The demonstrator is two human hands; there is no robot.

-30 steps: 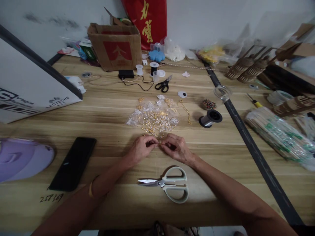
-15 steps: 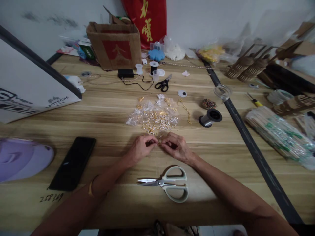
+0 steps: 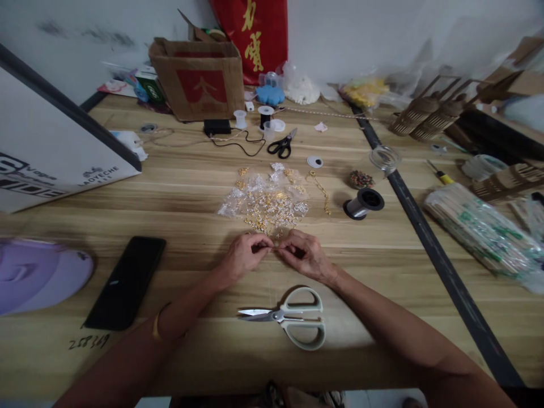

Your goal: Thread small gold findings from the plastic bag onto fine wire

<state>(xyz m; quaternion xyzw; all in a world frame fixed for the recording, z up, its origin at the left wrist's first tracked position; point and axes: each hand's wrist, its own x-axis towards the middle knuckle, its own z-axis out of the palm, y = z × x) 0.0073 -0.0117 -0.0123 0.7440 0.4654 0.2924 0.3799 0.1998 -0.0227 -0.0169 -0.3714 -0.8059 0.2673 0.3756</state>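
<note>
My left hand (image 3: 245,255) and my right hand (image 3: 306,255) meet fingertip to fingertip over the table, each closed in a pinch. What lies between the fingertips is too small to make out. Just beyond them spreads a pile of small gold and silver jewelry findings (image 3: 272,212), partly on clear plastic bags (image 3: 233,203). Scissors with pale green handles (image 3: 304,318) lie below my hands, blades pointing left. A gold chain (image 3: 323,195) rests right of the pile, near a spool of thin clear line or wire (image 3: 363,204).
A black phone (image 3: 125,283) and a purple cap (image 3: 42,275) lie at the left. Black scissors (image 3: 281,144), a dish of beads (image 3: 361,179) and a cardboard box (image 3: 199,79) stand farther back. Bagged sticks (image 3: 484,232) lie at the right, past a dark strip (image 3: 425,238).
Almost nothing differs. Both hands keep the same pinch in the same place, with at most a slight shift of the fingertips.
</note>
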